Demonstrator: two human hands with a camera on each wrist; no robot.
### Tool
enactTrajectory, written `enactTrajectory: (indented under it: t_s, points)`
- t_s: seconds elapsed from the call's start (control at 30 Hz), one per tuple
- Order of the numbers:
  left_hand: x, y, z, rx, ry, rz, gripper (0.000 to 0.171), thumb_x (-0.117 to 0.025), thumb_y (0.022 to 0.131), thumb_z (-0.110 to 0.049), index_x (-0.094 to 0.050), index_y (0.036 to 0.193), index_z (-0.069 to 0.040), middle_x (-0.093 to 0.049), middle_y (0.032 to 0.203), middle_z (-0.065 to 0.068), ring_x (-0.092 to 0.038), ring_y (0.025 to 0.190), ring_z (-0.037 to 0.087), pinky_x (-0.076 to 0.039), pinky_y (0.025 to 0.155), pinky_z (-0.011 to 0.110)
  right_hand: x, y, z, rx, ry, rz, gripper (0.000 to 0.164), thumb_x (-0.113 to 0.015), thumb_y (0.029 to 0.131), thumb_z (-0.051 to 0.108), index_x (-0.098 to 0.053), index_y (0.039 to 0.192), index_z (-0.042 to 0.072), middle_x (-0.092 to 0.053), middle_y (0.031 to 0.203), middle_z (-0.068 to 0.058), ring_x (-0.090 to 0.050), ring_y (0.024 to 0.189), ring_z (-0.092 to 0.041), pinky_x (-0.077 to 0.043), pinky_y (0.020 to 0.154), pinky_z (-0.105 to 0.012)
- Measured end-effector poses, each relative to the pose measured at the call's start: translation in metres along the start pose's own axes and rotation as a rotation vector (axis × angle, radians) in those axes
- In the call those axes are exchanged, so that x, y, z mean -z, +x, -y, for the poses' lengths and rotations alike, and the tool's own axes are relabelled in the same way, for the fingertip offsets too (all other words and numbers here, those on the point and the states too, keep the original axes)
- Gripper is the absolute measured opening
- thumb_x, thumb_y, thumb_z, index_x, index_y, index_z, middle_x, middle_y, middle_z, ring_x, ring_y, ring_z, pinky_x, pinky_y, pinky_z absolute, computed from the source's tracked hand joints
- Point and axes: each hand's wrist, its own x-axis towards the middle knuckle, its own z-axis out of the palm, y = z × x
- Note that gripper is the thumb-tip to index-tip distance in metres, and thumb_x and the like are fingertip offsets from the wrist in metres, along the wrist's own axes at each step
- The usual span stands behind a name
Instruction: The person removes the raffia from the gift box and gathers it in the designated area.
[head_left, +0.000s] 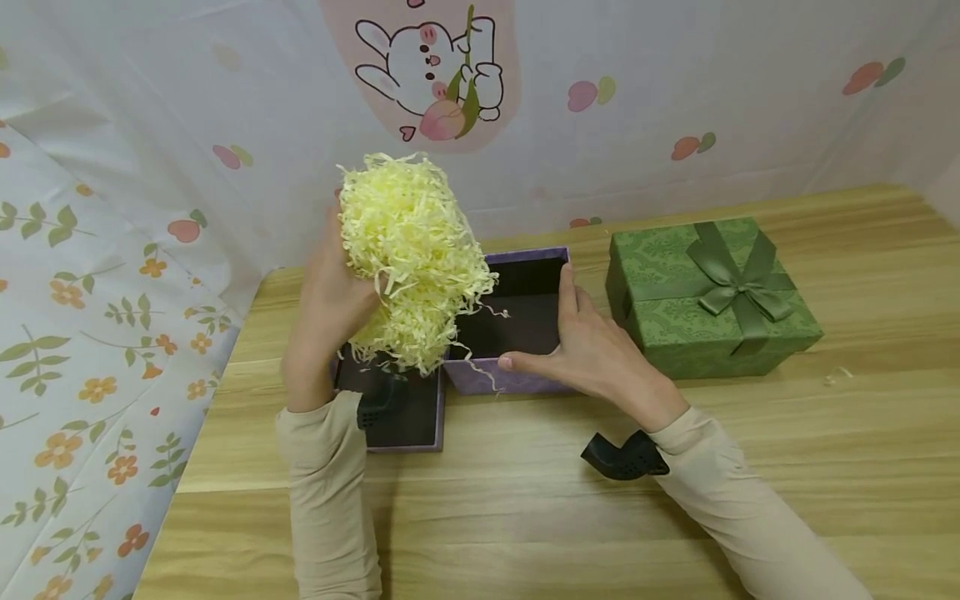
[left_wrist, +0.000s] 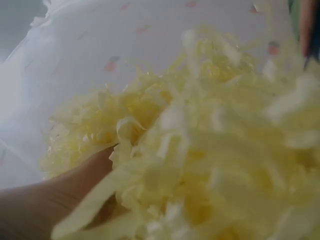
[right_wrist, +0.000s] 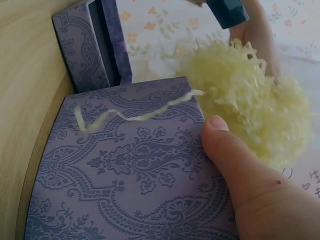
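the thumb of the left hand [head_left: 337,292] was sunk into a clump of shredded paper [head_left: 416,250], grasping it, though the other fingers were mostly hidden behind it. the right hand [head_left: 600,342] was not clenched: its thumb and index finger lay spread and fairly straight against the purple box [head_left: 532,382], around its near right corner. the clump hung above the left part of that box and the shallow purple tray [head_left: 440,417] beside it. the likeliest trouble, one would judge, was shedding: in so loose a tangle, strands could slip from the grasp onto the table [head_left: 487,517], while a harder squeeze might flatten the mass. one strand trailed down the box's near wall, where it could snag, and so light a brace might let the box slide if knocked. the paper itself was pale yellow, thin and crimped, fluffy, with ragged wisps at its edges. farther right sat a green box [head_left: 675,317] with a ribbon bow, and pale scraps [head_left: 840,377] lay near it.
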Motion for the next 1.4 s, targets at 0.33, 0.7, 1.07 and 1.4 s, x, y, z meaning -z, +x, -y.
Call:
enactTrajectory:
  t_s: [0.33, 0.7, 1.07, 1.4]
  points:
    - [0.020, -0.004, 0.013, 0.153, 0.052, 0.010, 0.069, -0.058, 0.080, 0.006, -0.025, 0.140, -0.005, -0.045, 0.126, 0.021, -0.044, 0.118, 0.037, -0.036, 0.098, 0.050, 0.001, -0.001, -0.001, -0.010, 0.023, 0.015, 0.137, -0.047, 0.056, 0.090, 0.027, 0.142, 0.013, -0.014, 0.148, -0.030, -0.048, 0.113, -0.047, -0.043, 0.088, -0.055]
    - [0.003, 0.005, 0.038, 0.226, 0.068, 0.165, 0.073, -0.063, 0.083, -0.010, -0.021, 0.142, -0.001, -0.039, 0.134, 0.022, -0.037, 0.125, 0.038, -0.030, 0.103, 0.049, 0.001, -0.001, -0.002, -0.003, 0.044, 0.018, 0.135, -0.050, 0.059, 0.088, 0.026, 0.142, 0.013, -0.012, 0.148, -0.030, -0.040, 0.120, -0.049, -0.038, 0.093, -0.057]
    - [-0.015, 0.010, 0.057, 0.336, 0.175, 0.376, 0.084, -0.060, 0.083, -0.009, -0.006, 0.145, 0.006, -0.023, 0.146, 0.028, -0.024, 0.132, 0.043, -0.022, 0.107, 0.050, 0.000, -0.001, -0.002, 0.009, 0.040, 0.018, 0.135, -0.047, 0.058, 0.089, 0.026, 0.142, 0.013, -0.013, 0.148, -0.030, -0.043, 0.117, -0.047, -0.041, 0.089, -0.056]
    - [-0.032, 0.011, 0.061, 0.395, 0.260, 0.521, 0.088, -0.064, 0.085, -0.019, -0.005, 0.145, 0.008, -0.021, 0.146, 0.029, -0.024, 0.132, 0.043, -0.022, 0.108, 0.047, 0.000, 0.000, -0.001, 0.005, 0.048, 0.026, 0.135, -0.048, 0.058, 0.089, 0.028, 0.141, 0.014, -0.011, 0.148, -0.029, -0.041, 0.120, -0.048, -0.040, 0.091, -0.056]
